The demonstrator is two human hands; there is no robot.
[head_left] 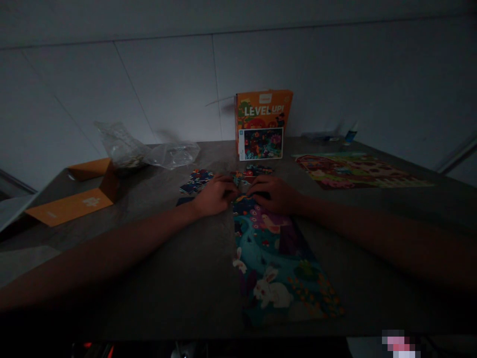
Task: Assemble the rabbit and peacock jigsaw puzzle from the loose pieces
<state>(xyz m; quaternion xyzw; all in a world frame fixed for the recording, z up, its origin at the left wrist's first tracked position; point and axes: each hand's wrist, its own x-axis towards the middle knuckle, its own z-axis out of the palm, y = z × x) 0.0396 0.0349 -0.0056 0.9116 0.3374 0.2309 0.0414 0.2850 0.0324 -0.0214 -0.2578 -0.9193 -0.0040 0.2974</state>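
A partly joined jigsaw puzzle [276, 258] lies in front of me, with white rabbits, a teal stream and a purple bird on it. At its far edge my left hand [218, 195] is closed, fingertips curled at the top left corner. My right hand [275, 194] is closed too, its fingers bent down over the same edge, close to the left fingertips. Both pinch at jigsaw pieces there, mostly hidden by the fingers. Loose dark jigsaw pieces [201, 175] lie beyond my left hand, and more loose pieces [257, 171] sit just past my right hand.
An orange puzzle box [264, 109] stands at the back, a picture card [263, 144] leaning on it. Left are an open orange box [74, 206] and clear plastic bags [173, 153]. A second puzzle [357, 171] lies to the right, a small bottle [350, 135] behind it.
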